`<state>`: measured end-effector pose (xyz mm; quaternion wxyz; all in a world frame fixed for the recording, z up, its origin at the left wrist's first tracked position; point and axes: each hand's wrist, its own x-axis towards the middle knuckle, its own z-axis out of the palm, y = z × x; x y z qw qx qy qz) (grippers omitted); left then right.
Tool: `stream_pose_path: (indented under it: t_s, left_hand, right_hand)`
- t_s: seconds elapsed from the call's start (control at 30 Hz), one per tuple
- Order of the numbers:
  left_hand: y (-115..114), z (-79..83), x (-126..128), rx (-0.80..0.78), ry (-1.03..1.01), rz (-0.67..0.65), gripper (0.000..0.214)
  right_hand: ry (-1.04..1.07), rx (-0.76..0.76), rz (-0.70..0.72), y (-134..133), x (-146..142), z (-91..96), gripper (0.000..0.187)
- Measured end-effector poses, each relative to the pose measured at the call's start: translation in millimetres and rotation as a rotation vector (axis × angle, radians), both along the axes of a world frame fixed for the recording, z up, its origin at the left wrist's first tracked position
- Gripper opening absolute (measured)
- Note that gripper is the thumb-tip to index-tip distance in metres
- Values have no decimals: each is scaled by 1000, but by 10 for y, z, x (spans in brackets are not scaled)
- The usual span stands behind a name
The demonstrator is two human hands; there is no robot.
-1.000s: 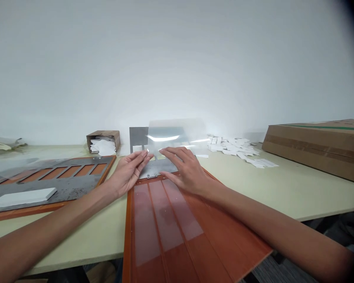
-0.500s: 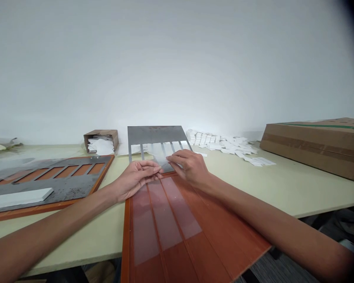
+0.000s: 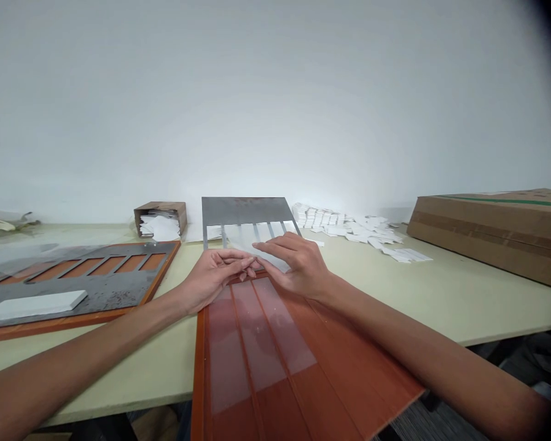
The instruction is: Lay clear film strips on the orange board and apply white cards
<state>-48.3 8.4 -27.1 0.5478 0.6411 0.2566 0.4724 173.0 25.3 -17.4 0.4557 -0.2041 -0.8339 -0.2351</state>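
Left hand (image 3: 213, 278) and right hand (image 3: 296, 263) are working close together, fingertips nearly meeting, over the far edge of an orange board (image 3: 344, 373). Right-hand fingers (image 3: 273, 244) are lying spread across a translucent sheet (image 3: 261, 251), pressing down on it from above. Left-hand fingers (image 3: 239, 260) are reaching toward the sheet's near edge, held narrow and together. Whether either hand is gripping the sheet I cannot tell; no clear pinch is showing.

The sheet is lying between the hands, over the near part of a slotted metal plate (image 3: 245, 211), which is standing tilted beyond the board. Its narrow slots are showing white behind them.

Translucent strips (image 3: 257, 334) are lying side by side on the orange board, just toward the person from the hands.

To the left, a second orange-framed board (image 3: 163, 263) is lying on the pale surface (image 3: 468, 306), carrying a grey metal plate (image 3: 101, 294) with slots and a white rectangular block (image 3: 32, 306).

Farther back, a small cardboard box (image 3: 160, 211) is standing stuffed with white paper scraps (image 3: 160, 228). A scattered pile of white paper pieces (image 3: 344, 228) is lying to the right of the slotted plate, and a large cardboard carton (image 3: 487, 239) is sitting at the right end of the surface.
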Motion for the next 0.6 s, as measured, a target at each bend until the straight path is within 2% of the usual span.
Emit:
stream_pose_path:
  t_s: [0.2, 0.3, 0.43, 0.6]
  left_hand:
    - [34, -20, -28, 60, -24, 206, 26]
    - [45, -32, -39, 108, 15, 288, 28]
    - [5, -30, 10, 132, 87, 322, 31]
    - [-51, -40, 65, 120, 81, 304, 32]
  right_hand:
    - [106, 48, 117, -1, 0, 27, 18]
    - [92, 104, 116, -10, -16, 26, 17]
    - [36, 162, 74, -41, -55, 8, 14]
    - [1, 144, 54, -62, -71, -4, 13]
